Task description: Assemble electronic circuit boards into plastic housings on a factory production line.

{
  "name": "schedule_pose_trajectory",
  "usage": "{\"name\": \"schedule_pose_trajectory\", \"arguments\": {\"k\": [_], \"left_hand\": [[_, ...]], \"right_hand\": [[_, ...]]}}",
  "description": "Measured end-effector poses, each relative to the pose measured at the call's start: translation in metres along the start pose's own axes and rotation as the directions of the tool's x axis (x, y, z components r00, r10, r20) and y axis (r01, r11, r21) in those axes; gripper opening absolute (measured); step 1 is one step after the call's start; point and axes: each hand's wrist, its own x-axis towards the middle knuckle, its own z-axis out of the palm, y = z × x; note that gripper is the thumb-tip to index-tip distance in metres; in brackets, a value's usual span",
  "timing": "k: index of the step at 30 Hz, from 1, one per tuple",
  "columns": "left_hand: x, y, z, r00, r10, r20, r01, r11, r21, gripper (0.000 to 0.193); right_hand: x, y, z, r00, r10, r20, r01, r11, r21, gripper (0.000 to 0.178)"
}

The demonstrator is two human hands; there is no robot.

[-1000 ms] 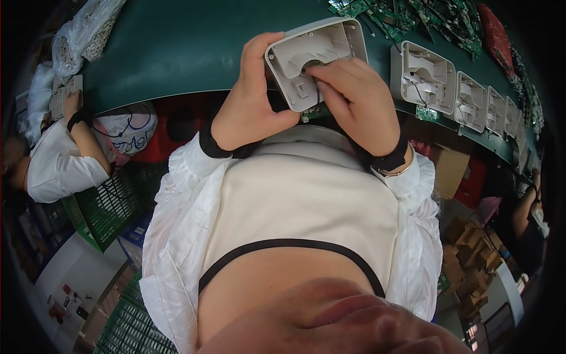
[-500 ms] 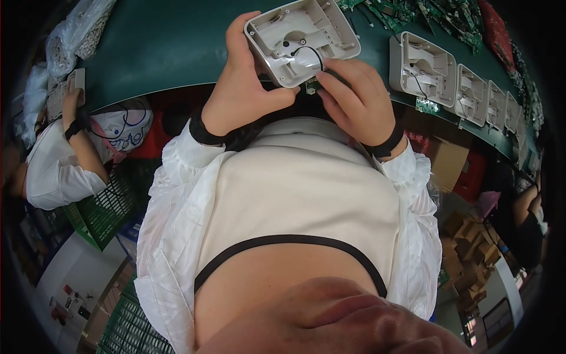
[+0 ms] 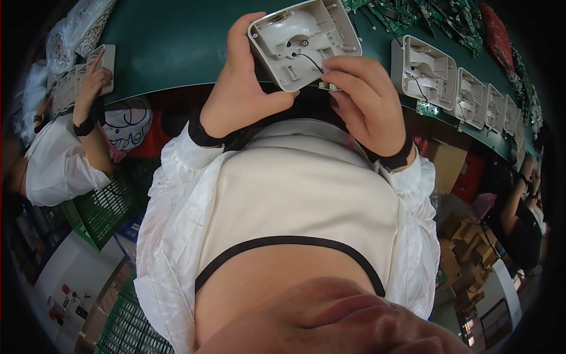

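a housing (image 3: 303,44) sits between the left fingers (image 3: 238,41) and right fingers (image 3: 354,74), its wire (image 3: 312,61) reaching the latter. right of them, more housings (image 3: 470,97) line the desk (image 3: 171,47); beyond, piled circuit boards (image 3: 436,20); far left, bags (image 3: 72,44).

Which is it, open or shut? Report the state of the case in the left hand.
Open: the case shows its uncovered inside to the camera, with the black wire in plain view.

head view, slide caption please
Left hand holding an open off-white plastic housing, right hand at its thin black wire.
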Motion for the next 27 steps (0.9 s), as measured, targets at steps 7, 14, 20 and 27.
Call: {"name": "schedule_pose_trajectory", "arguments": {"k": [7,14,20,27], "left_hand": [[-0.005,-0.005,0.007,0.996,0.086,-0.023,-0.086,0.996,-0.004,0.108],[-0.003,-0.006,0.012,0.998,0.024,-0.050,-0.031,0.987,-0.158,0.105],[-0.004,0.004,0.007,0.996,-0.084,0.038,0.090,0.968,-0.232,0.108],[-0.001,-0.004,0.006,0.997,-0.056,0.056,0.074,0.919,-0.388,0.113]], "right_hand": [[0.006,-0.006,-0.004,0.994,0.030,0.105,-0.040,0.995,0.095,0.031],[-0.003,0.003,0.002,0.995,-0.031,0.098,0.025,0.998,0.059,0.028],[-0.004,0.008,0.014,0.996,0.083,-0.019,-0.079,0.989,0.128,0.028],[0.002,-0.002,0.016,0.997,0.061,-0.053,-0.060,0.998,0.023,0.025]]}}
